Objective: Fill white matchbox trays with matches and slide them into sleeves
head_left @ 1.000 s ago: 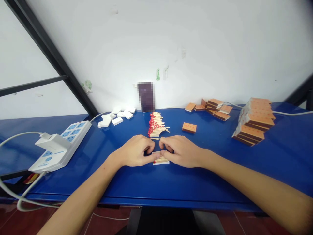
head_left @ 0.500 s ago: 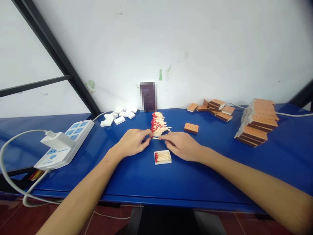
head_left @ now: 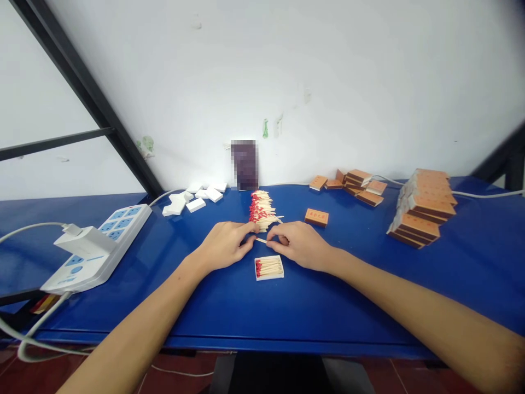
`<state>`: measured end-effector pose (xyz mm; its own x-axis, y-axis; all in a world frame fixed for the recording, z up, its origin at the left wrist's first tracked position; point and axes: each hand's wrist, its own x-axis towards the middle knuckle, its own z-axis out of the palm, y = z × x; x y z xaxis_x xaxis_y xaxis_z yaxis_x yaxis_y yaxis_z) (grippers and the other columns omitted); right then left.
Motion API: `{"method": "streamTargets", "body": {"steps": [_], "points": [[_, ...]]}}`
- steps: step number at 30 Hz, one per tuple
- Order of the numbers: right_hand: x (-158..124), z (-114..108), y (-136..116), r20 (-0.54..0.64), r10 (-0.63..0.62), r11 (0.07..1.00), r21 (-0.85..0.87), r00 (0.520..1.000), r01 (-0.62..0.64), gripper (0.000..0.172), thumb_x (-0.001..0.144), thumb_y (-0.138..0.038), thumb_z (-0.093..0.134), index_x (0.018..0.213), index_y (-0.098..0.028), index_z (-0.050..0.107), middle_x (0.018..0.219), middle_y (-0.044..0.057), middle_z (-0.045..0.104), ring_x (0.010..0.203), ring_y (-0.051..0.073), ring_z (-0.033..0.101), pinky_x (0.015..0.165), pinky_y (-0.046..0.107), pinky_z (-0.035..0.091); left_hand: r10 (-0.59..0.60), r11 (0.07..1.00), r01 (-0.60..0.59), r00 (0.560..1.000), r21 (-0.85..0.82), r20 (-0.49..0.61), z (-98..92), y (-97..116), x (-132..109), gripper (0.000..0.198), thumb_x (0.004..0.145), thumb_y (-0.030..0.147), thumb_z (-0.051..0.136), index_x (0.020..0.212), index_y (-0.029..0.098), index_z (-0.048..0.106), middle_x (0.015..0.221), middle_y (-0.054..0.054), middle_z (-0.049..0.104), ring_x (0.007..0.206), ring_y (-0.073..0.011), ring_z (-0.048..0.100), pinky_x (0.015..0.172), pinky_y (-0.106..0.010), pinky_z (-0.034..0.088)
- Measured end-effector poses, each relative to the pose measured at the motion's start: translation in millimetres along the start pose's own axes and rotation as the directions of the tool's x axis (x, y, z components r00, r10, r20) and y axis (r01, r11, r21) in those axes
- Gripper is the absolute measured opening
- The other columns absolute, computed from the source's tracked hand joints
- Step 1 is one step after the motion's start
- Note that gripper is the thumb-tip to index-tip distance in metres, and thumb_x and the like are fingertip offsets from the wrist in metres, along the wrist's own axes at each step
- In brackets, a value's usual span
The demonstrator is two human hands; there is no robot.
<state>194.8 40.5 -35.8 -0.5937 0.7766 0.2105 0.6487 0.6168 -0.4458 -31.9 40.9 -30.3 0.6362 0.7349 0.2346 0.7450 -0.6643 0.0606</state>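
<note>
Between my two hands a matchstick (head_left: pixel 261 239) lies slantwise, just in front of a heap of red-headed matches (head_left: pixel 261 210) on the blue table. My left hand (head_left: pixel 225 243) has thumb and index finger closed at the match's left end, its index finger beside the heap. At the other end, my right hand (head_left: pixel 301 243) pinches the match between thumb and forefinger, its other fingers curled. Nearer to me lies a white inner tray (head_left: pixel 269 278) partly filled with matches, their red heads to the left.
A single orange matchbox (head_left: pixel 316 216) lies right of the heap. Further right are loose matchboxes (head_left: pixel 369 198) and a stacked block of matchboxes (head_left: pixel 426 205). White trays (head_left: pixel 196 205) are scattered back left. A power strip (head_left: pixel 118 241) with a plugged-in adapter and cable occupies the left side.
Both hands have drawn slightly back from the heap, with the match now tilted between them. My right forefinger, earlier stretched out, has bent into a pinch. The whole view has shifted slightly.
</note>
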Motion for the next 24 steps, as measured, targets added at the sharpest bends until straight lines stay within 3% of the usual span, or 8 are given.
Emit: {"method": "streamTargets", "body": {"steps": [8, 18, 24], "points": [[-0.8, 1.6, 1.5, -0.004, 0.016, 1.000, 0.002, 1.000, -0.016, 0.013, 0.088, -0.021, 0.056, 0.087, -0.018, 0.069, 0.064, -0.003, 0.056, 0.059, 0.010, 0.046, 0.058, 0.024, 0.025, -0.126, 0.992, 0.126, 0.991, -0.014, -0.046, -1.1, -3.6, 1.2, 0.021, 0.096, 0.032, 0.045, 0.106, 0.021, 0.059, 0.069, 0.001, 0.061, 0.056, -0.0129, 0.052, 0.056, -0.024, 0.030], [-1.9, 3.9, 5.1, -0.025, -0.023, 1.000, -0.006, 0.999, 0.023, 0.013, 0.085, -0.018, 0.058, 0.091, -0.020, 0.070, 0.063, -0.004, 0.057, 0.059, 0.009, 0.048, 0.057, 0.024, 0.026, -0.180, 0.984, 0.180, 0.982, -0.015, -0.050, 3.9, -8.9, 1.9, 0.020, 0.094, 0.035, 0.051, 0.104, 0.022, 0.062, 0.067, 0.002, 0.061, 0.055, -0.0130, 0.052, 0.054, -0.024, 0.027], [-2.5, 0.7, 3.8, 0.001, -0.060, 0.998, 0.020, 0.998, 0.060, 0.016, 0.091, -0.022, 0.055, 0.096, -0.021, 0.071, 0.068, -0.002, 0.061, 0.062, 0.010, 0.051, 0.060, 0.024, 0.028, -0.176, 0.984, 0.175, 0.983, -0.016, -0.043, 4.8, -8.8, 2.4, 0.019, 0.094, 0.035, 0.051, 0.101, 0.022, 0.064, 0.065, 0.002, 0.061, 0.054, -0.0129, 0.051, 0.054, -0.024, 0.027]]}}
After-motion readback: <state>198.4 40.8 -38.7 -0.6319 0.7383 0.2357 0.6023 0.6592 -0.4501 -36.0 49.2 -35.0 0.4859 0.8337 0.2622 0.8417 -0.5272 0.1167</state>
